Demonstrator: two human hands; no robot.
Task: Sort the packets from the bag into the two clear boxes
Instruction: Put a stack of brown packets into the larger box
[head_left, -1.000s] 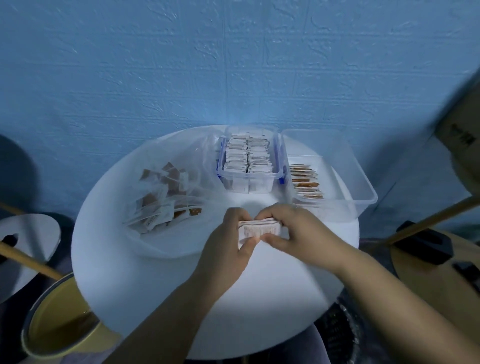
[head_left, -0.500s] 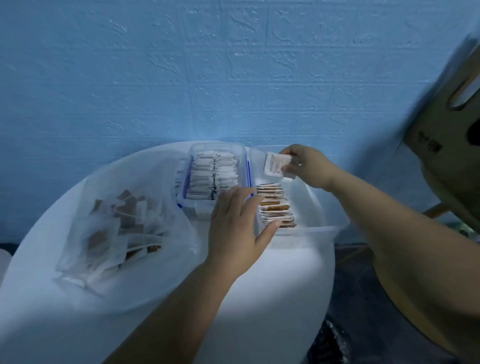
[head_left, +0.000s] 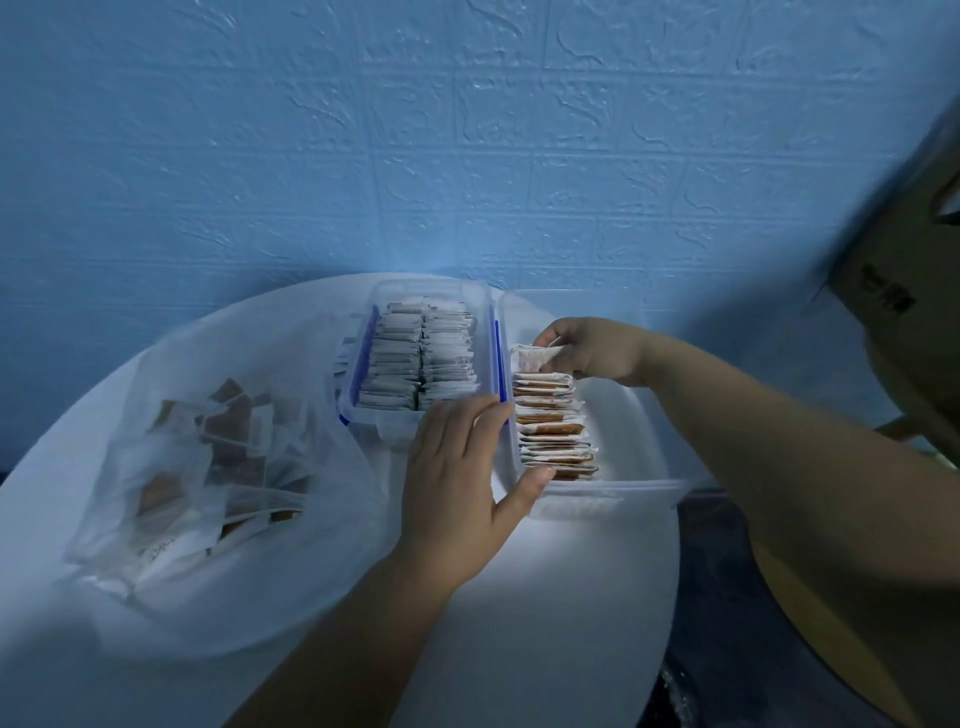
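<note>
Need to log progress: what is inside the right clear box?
A row of brown-and-white packets lines the left wall of the clear box; the right hand holds another packet at its far end. The floor beneath them is hidden.

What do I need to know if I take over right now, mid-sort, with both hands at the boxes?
Right hand: pinches one packet at the far end of the row in the right box, not yet released.
Left hand: open, flat where the boxes meet, thumb at the right box's near rim.
Left box: two packed rows.
Bag: on the left, holding many unsorted packets.
Left to do: release this packet, then sort the bag.
</note>
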